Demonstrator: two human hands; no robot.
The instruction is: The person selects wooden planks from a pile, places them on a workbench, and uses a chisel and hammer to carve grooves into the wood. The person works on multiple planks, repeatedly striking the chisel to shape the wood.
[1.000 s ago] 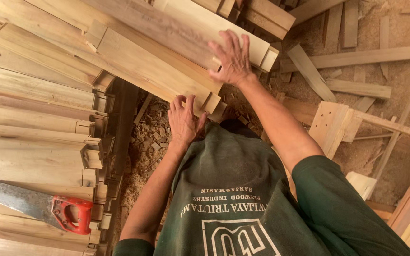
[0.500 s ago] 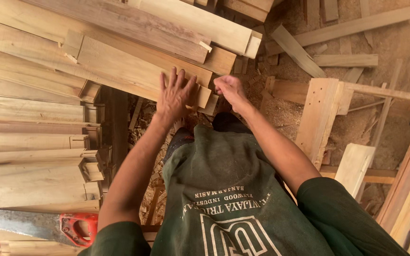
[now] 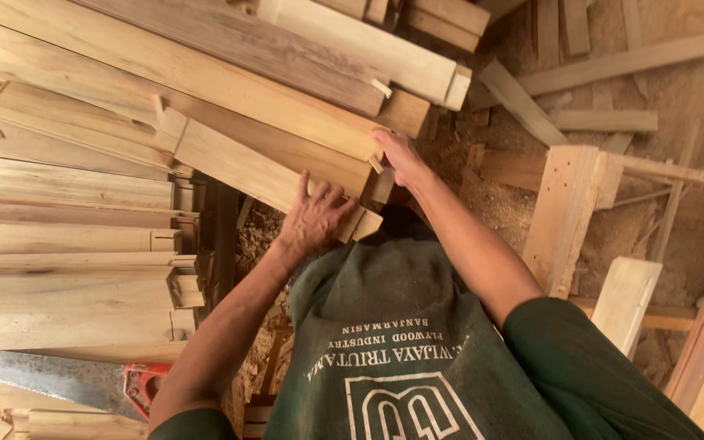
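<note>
A stack of long pale wooden planks (image 3: 165, 90) with notched ends slants across the top left. My left hand (image 3: 313, 218) rests with spread fingers on the end of a light plank (image 3: 246, 167) near its notched tip. My right hand (image 3: 399, 155) grips the end of the darker plank (image 3: 287, 147) just above it. Both arms reach forward over my dark green shirt (image 3: 401, 342).
More notched planks (image 3: 67, 244) lie stacked at the left. A handsaw with a red handle (image 3: 136, 383) lies at the lower left. Short offcuts and a wooden frame (image 3: 564, 212) lie on the sawdust-covered floor (image 3: 678, 106) at the right.
My right hand has drawn back from the upper planks to the plank ends near my body. My left hand has shifted onto the light plank's end. The view has tilted.
</note>
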